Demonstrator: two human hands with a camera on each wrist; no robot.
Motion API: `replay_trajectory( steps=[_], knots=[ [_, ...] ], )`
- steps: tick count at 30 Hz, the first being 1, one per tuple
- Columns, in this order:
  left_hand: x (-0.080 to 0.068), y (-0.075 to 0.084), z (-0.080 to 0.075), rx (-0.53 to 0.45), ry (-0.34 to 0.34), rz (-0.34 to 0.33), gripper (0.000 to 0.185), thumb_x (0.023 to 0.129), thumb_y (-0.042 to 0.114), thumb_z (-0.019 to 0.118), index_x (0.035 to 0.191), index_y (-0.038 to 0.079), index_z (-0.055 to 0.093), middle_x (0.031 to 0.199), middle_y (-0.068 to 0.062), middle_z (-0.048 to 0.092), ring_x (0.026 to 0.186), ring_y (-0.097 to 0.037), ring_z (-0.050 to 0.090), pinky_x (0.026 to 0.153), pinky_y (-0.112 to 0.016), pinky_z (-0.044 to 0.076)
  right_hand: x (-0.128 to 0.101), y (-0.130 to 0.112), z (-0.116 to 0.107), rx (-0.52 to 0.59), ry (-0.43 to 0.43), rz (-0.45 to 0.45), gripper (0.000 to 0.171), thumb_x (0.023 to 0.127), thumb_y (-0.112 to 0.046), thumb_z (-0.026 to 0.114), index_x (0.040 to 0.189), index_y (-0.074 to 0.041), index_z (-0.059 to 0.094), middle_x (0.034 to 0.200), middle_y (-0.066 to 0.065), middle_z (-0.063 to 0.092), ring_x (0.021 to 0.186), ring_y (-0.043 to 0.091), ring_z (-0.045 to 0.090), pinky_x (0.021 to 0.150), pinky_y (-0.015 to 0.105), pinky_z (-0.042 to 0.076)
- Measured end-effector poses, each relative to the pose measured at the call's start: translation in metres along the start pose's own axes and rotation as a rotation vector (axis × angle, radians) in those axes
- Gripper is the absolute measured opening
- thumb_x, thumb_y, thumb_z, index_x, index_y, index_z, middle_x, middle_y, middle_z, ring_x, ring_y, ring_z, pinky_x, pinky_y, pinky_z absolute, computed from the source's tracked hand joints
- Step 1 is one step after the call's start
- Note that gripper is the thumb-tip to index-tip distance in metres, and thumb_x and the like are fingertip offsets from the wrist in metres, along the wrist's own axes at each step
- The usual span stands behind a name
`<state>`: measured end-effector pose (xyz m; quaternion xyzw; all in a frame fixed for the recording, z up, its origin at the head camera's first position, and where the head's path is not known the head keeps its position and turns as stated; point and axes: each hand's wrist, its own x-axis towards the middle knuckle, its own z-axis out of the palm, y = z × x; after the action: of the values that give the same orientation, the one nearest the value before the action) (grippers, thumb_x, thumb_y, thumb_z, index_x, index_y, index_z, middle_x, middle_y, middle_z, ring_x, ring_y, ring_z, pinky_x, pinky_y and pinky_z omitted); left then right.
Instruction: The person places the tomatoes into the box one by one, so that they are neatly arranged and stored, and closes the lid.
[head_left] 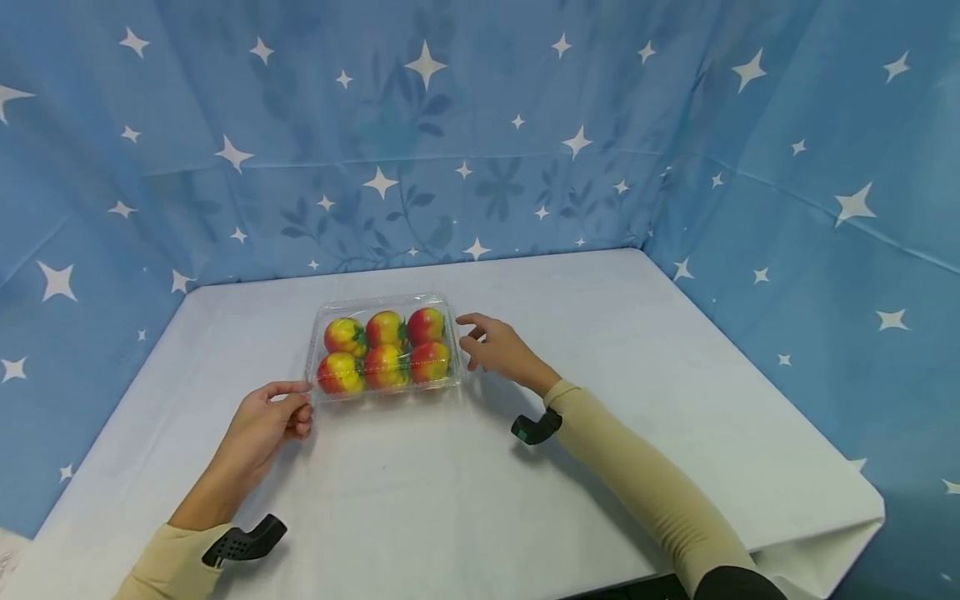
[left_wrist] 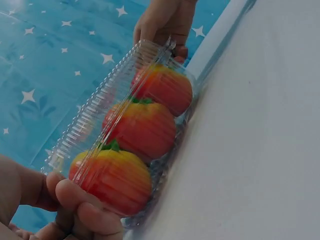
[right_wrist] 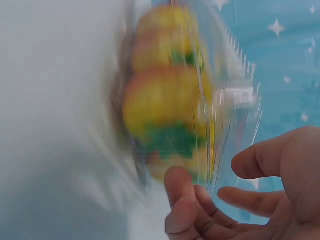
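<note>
A clear plastic clamshell box (head_left: pixel 382 394) with a ribbed rim sits on the white table, its lid over the top. Inside are two rows of red-and-yellow fruits with green leaves, such as this fruit (head_left: pixel 341 372). My left hand (head_left: pixel 258 425) is at the box's near left corner, index finger stretched to its edge and the other fingers bent. In the left wrist view its fingertips (left_wrist: pixel 70 192) overlap the box's end; whether they press it is hard to tell. Beside the right side, my right hand (head_left: pixel 498 347) has its fingers loosely spread, holding nothing.
White cloth covers the table (head_left: pixel 600 333). A blue curtain (head_left: pixel 480 125) with white stars hangs behind and along the sides. Black wrist-camera mounts, one on the left sleeve (head_left: pixel 243 542) and one on the right sleeve (head_left: pixel 537 426), jut out over the cloth.
</note>
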<state>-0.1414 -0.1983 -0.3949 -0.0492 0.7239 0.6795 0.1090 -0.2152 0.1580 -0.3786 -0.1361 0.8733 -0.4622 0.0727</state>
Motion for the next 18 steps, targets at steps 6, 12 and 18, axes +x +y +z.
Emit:
replay_trajectory(
  steps=[6, 12, 18],
  knots=[
    [-0.002, 0.0, 0.003, -0.062, 0.03, 0.008, 0.024, 0.114, 0.01, 0.047, 0.13, -0.008, 0.043, 0.084, -0.003, 0.059, 0.071, -0.011, 0.054, 0.065, -0.024, 0.054, -0.028, -0.006, 0.008, 0.133, -0.093, 0.028, 0.055, 0.108, -0.017, 0.059, 0.16, -0.007, 0.046, 0.106, 0.018, 0.07, 0.072, 0.034, 0.072, 0.07, 0.036, 0.058],
    [-0.003, -0.001, 0.003, -0.067, 0.023, 0.021, 0.023, 0.114, 0.009, 0.047, 0.13, -0.007, 0.043, 0.084, -0.002, 0.059, 0.072, -0.01, 0.054, 0.065, -0.023, 0.055, -0.036, -0.003, 0.022, 0.289, -0.047, 0.029, 0.058, 0.107, -0.006, 0.058, 0.162, -0.003, 0.041, 0.085, 0.016, 0.066, 0.062, 0.023, 0.064, 0.058, 0.029, 0.054],
    [-0.005, -0.001, 0.002, -0.064, 0.021, 0.019, 0.023, 0.114, 0.009, 0.048, 0.13, -0.006, 0.043, 0.083, -0.002, 0.06, 0.072, -0.011, 0.055, 0.065, -0.023, 0.055, -0.039, -0.002, 0.032, 0.342, 0.014, 0.015, 0.058, 0.105, 0.0, 0.059, 0.161, 0.0, 0.044, 0.075, 0.012, 0.064, 0.054, 0.016, 0.053, 0.052, 0.027, 0.046]
  ],
)
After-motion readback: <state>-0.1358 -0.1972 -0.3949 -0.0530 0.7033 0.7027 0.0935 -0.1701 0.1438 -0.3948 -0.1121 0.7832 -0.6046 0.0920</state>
